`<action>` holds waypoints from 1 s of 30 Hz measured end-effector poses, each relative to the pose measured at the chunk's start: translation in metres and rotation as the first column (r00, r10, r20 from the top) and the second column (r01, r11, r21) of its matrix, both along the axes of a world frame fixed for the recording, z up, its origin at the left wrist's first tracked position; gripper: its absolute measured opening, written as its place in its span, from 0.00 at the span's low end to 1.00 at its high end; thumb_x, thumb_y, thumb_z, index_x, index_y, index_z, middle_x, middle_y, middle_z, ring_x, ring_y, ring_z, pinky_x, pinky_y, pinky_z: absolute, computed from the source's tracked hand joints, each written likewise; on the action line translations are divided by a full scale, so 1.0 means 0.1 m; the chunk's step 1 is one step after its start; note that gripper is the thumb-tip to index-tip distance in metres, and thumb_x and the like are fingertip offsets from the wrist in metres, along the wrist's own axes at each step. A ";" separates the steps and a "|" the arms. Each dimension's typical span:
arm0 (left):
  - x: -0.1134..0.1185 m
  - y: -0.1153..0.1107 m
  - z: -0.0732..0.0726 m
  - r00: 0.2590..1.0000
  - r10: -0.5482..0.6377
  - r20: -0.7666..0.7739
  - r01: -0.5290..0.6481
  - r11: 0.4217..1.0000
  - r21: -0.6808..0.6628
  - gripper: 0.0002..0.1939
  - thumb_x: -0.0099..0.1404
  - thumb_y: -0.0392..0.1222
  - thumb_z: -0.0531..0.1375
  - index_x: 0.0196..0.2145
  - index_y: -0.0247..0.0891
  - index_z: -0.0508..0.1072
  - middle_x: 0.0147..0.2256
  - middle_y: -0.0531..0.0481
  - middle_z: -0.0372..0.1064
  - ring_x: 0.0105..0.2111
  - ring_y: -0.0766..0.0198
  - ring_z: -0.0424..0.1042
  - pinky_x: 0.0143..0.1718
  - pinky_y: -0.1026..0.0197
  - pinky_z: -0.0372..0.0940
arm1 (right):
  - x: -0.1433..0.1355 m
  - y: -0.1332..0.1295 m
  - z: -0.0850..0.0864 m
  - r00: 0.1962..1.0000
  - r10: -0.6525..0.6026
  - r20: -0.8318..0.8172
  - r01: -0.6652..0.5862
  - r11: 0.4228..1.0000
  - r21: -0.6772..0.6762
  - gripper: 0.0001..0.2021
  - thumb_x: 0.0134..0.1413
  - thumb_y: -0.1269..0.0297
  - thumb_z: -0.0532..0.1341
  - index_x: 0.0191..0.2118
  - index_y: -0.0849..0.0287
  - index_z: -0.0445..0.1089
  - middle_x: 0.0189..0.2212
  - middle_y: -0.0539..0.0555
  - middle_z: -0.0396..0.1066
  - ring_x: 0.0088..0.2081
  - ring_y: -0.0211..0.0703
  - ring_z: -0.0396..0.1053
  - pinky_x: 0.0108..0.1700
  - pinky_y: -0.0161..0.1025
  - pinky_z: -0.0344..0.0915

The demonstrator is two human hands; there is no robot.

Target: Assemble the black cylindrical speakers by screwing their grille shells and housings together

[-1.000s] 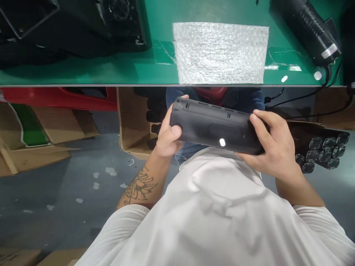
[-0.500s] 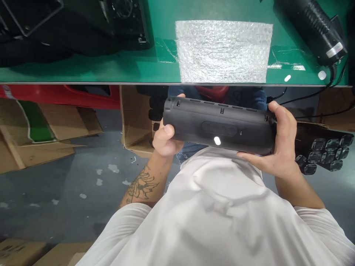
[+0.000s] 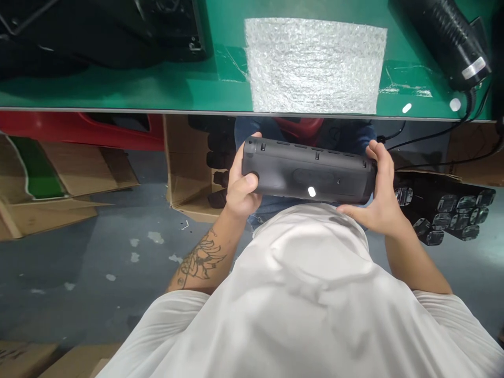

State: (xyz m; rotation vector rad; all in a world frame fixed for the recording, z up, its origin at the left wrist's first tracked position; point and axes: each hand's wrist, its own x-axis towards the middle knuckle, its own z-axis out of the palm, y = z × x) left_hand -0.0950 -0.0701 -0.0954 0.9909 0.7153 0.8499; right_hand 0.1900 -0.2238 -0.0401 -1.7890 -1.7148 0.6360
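Note:
A long black cylindrical housing (image 3: 275, 173), shaped like a portable speaker's body, is held level in front of my shirt, below the table edge. Small slots run along its upper side, and a shallow oval recess and a white light spot show on its face. My left hand (image 3: 244, 191) grips the left end, thumb on the near face and fingers behind. At the opposite end, my right hand (image 3: 384, 197) clasps the housing with the thumb beneath and the fingers around the far side. Parts of both hands' fingers are hidden behind it.
A bubble-wrap sheet (image 3: 315, 68) lies on the green table (image 3: 228, 94). Black equipment (image 3: 98, 31) stands at left; a corded black cylinder (image 3: 449, 47) lies at right. Below are a cardboard box (image 3: 185, 173) with black parts and a stack of black pieces (image 3: 452, 210).
The right end of the housing and my right hand have moved left and slightly up. My left hand has shifted a little right. Both hands keep their hold.

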 end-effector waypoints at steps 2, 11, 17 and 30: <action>-0.02 -0.01 -0.04 1.000 0.010 -0.025 -0.010 1.000 0.011 0.40 0.64 0.66 0.71 0.68 0.47 0.76 0.59 0.43 0.81 0.71 0.37 0.72 0.69 0.38 0.73 | 0.02 -0.05 -0.13 0.992 -0.026 -0.125 0.019 0.998 -0.058 0.66 0.62 0.14 0.59 0.84 0.45 0.19 0.81 0.68 0.36 0.81 0.66 0.50 0.78 0.67 0.64; -0.05 -0.07 -0.18 0.996 0.026 -0.084 -0.030 0.999 -0.044 0.40 0.62 0.67 0.71 0.67 0.47 0.77 0.59 0.43 0.81 0.71 0.37 0.72 0.70 0.40 0.72 | 0.08 -0.18 -0.32 0.937 -0.102 -0.334 -0.016 0.943 -0.333 0.70 0.61 0.22 0.69 0.85 0.53 0.23 0.81 0.72 0.37 0.80 0.58 0.55 0.76 0.54 0.68; -0.02 -0.10 -0.23 0.996 0.029 -0.085 -0.035 0.997 -0.069 0.43 0.61 0.68 0.70 0.68 0.46 0.77 0.60 0.42 0.81 0.70 0.37 0.72 0.70 0.40 0.72 | 0.04 -0.19 -0.37 0.940 -0.162 -0.301 0.045 0.931 -0.363 0.67 0.61 0.23 0.69 0.85 0.54 0.31 0.80 0.70 0.41 0.80 0.58 0.54 0.80 0.55 0.61; 0.08 -0.25 -0.35 0.995 -0.086 -0.045 0.086 0.996 0.010 0.48 0.65 0.72 0.69 0.76 0.52 0.65 0.66 0.44 0.74 0.67 0.44 0.74 0.73 0.42 0.67 | 0.13 -0.30 -0.31 0.972 -0.175 -0.159 0.142 0.970 -0.199 0.56 0.69 0.25 0.63 0.84 0.51 0.37 0.79 0.67 0.49 0.77 0.57 0.60 0.76 0.55 0.67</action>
